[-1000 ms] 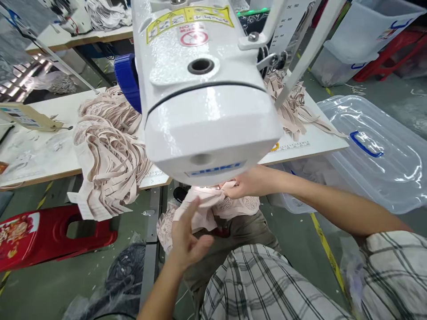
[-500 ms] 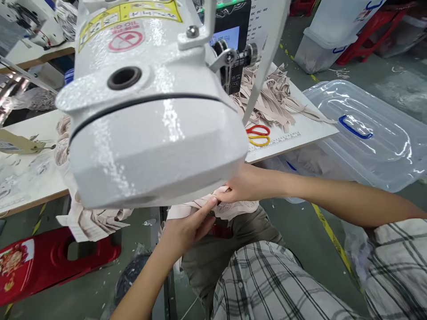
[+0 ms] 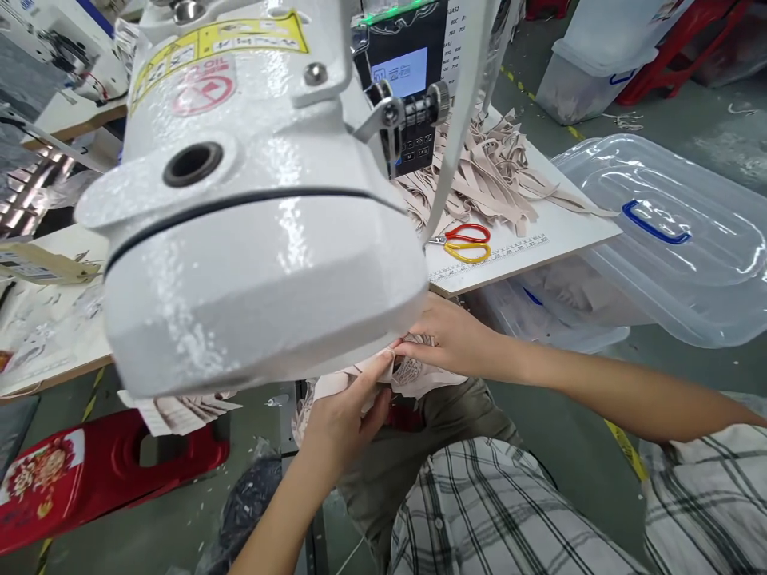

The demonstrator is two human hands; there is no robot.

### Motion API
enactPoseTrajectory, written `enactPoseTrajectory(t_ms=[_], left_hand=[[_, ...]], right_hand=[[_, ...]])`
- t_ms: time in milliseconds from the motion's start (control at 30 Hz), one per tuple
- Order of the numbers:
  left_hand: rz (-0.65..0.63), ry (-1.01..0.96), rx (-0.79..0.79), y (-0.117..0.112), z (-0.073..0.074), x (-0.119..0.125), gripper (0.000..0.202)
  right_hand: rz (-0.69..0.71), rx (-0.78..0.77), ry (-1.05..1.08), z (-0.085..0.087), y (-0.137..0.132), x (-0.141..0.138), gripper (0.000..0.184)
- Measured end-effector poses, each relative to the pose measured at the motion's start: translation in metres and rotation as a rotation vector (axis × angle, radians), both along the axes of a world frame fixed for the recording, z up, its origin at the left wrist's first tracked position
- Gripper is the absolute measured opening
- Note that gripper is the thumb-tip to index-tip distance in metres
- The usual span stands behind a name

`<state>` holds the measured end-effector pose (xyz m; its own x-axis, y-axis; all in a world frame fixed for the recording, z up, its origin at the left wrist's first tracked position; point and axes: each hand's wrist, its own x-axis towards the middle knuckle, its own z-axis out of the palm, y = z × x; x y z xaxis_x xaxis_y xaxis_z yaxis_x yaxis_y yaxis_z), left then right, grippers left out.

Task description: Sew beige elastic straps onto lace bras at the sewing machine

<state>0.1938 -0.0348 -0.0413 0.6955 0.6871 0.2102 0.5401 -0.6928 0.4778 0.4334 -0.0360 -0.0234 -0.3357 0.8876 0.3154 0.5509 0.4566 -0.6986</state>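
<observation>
A pale pink fabric piece with lace (image 3: 419, 374) hangs below the head of a white sewing machine (image 3: 264, 287). My left hand (image 3: 347, 407) pinches the fabric between thumb and fingers near the machine's lower edge. Close beside it, my right hand (image 3: 449, 339) grips the same fabric, its fingertips almost meeting my left thumb. The machine head hides the needle area and part of the cloth. Another bundle of pink fabric (image 3: 183, 413) hangs at the left, below the machine.
Red-and-yellow scissors (image 3: 467, 242) and a printed ruler lie on the white table (image 3: 509, 259), beside a heap of pink strips (image 3: 485, 176). A control screen (image 3: 401, 76) stands behind. Clear plastic boxes and a lid (image 3: 683, 231) are at the right; a red stool (image 3: 113, 463) is at lower left.
The view has shifted, so the machine sits slightly further left. My right hand's fingers have spread a little along the fabric, and more lace shows beneath them. Both hands keep hold.
</observation>
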Motion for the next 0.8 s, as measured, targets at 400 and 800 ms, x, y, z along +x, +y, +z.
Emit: enactPoseTrajectory(t_ms=[400, 800], left_hand=[[0.006, 0.065, 0.050, -0.004, 0.009, -0.001, 0.042], [0.002, 0.183, 0.113, -0.001, 0.019, 0.000, 0.042]], right_hand=[[-0.092, 0.690, -0.143, -0.028, -0.015, -0.003, 0.021], [-0.092, -0.116, 0.225, -0.028, -0.020, -0.004, 0.024]])
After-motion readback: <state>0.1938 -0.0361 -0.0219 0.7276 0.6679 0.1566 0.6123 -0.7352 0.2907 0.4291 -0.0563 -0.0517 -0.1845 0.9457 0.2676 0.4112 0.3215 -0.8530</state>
